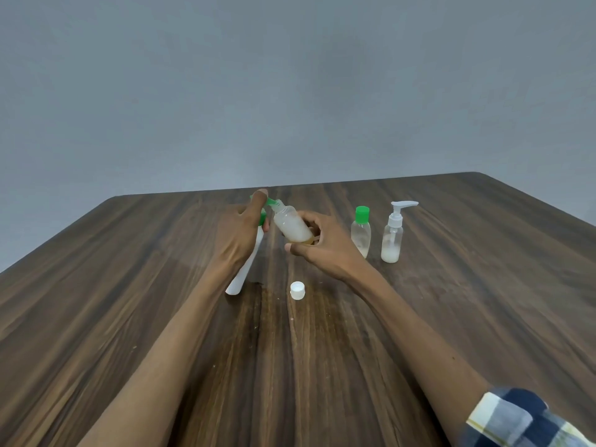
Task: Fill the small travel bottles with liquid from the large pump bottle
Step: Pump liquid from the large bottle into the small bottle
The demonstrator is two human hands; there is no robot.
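Note:
My left hand (240,235) grips a white pump bottle (245,269) with a green pump head (264,201); the bottle leans, its base touching the table. My forefinger lies on top of the green pump. My right hand (317,243) holds a small clear travel bottle (292,225), tilted with its open neck against the green spout. Milky liquid fills much of this small bottle. Its white cap (297,290) lies loose on the table in front of my hands.
To the right stand a small clear bottle with a green cap (361,230) and a small clear bottle with a white pump (393,233), both holding a little milky liquid. The dark wooden table (451,301) ends at a grey wall.

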